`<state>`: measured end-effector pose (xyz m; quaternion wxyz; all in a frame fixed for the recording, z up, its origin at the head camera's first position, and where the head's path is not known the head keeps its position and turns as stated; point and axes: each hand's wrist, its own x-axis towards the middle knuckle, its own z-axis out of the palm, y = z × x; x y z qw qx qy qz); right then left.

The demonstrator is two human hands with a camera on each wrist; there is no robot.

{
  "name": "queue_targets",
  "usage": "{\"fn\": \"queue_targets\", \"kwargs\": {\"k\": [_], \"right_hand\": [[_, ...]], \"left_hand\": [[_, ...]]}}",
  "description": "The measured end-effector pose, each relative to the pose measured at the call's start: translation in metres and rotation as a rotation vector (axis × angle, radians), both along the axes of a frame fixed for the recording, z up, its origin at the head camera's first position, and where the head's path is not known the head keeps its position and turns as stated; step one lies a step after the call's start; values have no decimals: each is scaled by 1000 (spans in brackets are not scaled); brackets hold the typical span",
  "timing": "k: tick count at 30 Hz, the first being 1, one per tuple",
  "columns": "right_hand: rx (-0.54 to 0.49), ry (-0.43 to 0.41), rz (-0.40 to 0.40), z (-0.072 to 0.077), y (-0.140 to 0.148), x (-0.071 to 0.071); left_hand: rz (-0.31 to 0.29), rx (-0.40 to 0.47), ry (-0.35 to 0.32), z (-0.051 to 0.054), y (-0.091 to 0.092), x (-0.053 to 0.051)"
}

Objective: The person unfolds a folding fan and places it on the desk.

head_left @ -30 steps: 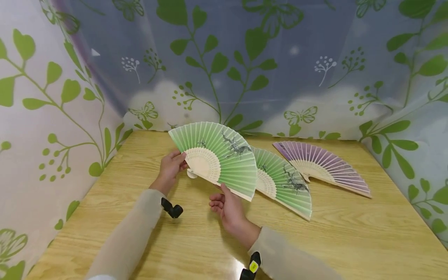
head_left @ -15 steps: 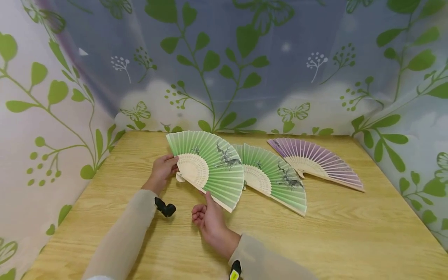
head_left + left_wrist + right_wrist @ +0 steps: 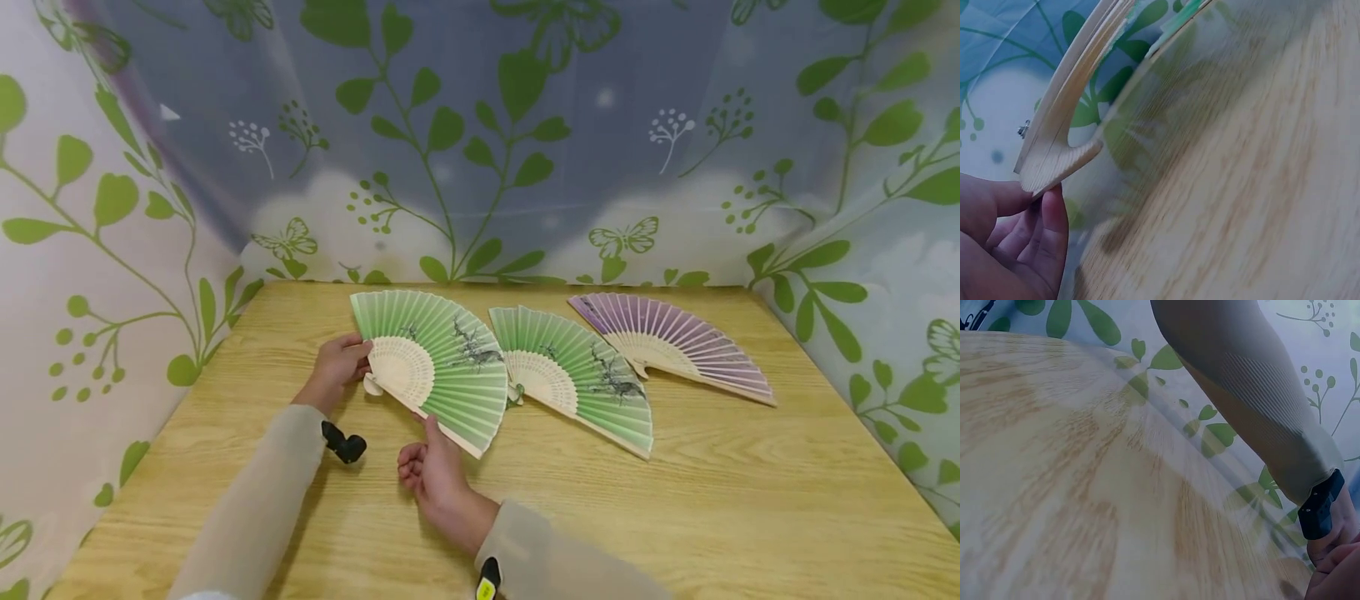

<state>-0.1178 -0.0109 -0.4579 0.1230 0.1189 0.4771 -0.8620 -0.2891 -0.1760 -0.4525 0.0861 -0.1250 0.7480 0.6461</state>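
A spread green folding fan (image 3: 468,387) with a dark branch print and pale pierced ribs is held low at the table's left half. My left hand (image 3: 339,364) pinches its left side near the pivot; the left wrist view shows thumb and fingers of that hand (image 3: 1013,240) on the pale wooden end of the fan (image 3: 1050,147). Along its lower edge my right hand (image 3: 442,479) grips the outer rib, thumb on top and other fingers curled below. Immediately right lies a second spread green fan (image 3: 558,333) with a matching print. The right wrist view hides the fan.
A spread purple folding fan (image 3: 675,333) lies at the back right, beyond the second green fan. All rest over a wood-grain table (image 3: 712,500). Leaf-printed cloth (image 3: 420,183) hangs behind and along both sides. Small black cameras (image 3: 345,442) sit on the wrists.
Both hands have lowered the held green fan toward the table and moved it left, away from the second green fan, which it overlapped before. The head view has shifted slightly.
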Motion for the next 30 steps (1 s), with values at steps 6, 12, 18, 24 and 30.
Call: {"fn": "queue_targets", "kwargs": {"k": [6,12,18,24,30], "right_hand": [[-37,-20,-3,-1,-4,2],[-105,-48,-3,4,-9,1],[-127,-112,-35,8,-10,-1],[-167,-136,-73,12,-9,-2],[-184,-156,-73,13,-8,-3]], "left_hand": [[-13,-52,-22,-3,-2,-4],[-38,-109,-24,-4,-2,-5],[-78,-136,-29,-2,-2,-4],[-92,-212,-21,0,0,-5],[-98,-233,-9,2,0,-4]]}}
